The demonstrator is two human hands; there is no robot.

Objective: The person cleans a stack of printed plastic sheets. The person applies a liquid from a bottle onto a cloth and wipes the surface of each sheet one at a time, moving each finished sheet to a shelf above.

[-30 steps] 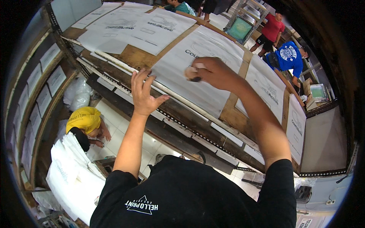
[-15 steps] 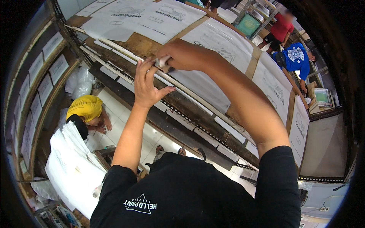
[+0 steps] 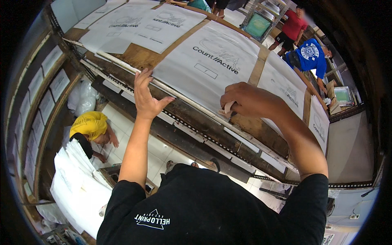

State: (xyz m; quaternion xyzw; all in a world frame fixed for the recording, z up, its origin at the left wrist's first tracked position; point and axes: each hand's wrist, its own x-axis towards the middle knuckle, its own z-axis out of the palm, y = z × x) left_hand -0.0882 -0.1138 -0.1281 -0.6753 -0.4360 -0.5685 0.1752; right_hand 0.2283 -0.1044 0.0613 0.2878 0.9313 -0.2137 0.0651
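A white plastic-like sheet (image 3: 175,75) with dark print lies on the brown wooden worktop (image 3: 141,57) in front of me. My right hand (image 3: 251,100) is closed round a crumpled pale pink-white wad (image 3: 229,107), perhaps cloth or paper, and presses it at the sheet's near right corner. Out to the left, my left hand (image 3: 148,98) rests at the worktop's near edge, fingers stretched and thumb apart, holding nothing that I can see. The two hands are well apart, with the sheet's near edge running between them.
More printed sheets (image 3: 153,38) lie along the worktop. A person in yellow (image 3: 87,124) crouches low at the left, near a stack of white sheets (image 3: 71,183). Across the worktop are people in red (image 3: 293,26) and blue (image 3: 312,59), beside framed screens (image 3: 257,24). Shelves (image 3: 38,98) stand left.
My right hand has slid to the right along the sheet's near edge with the wad, away from my left hand. The left hand has hardly moved. The sheet's print is now uncovered.
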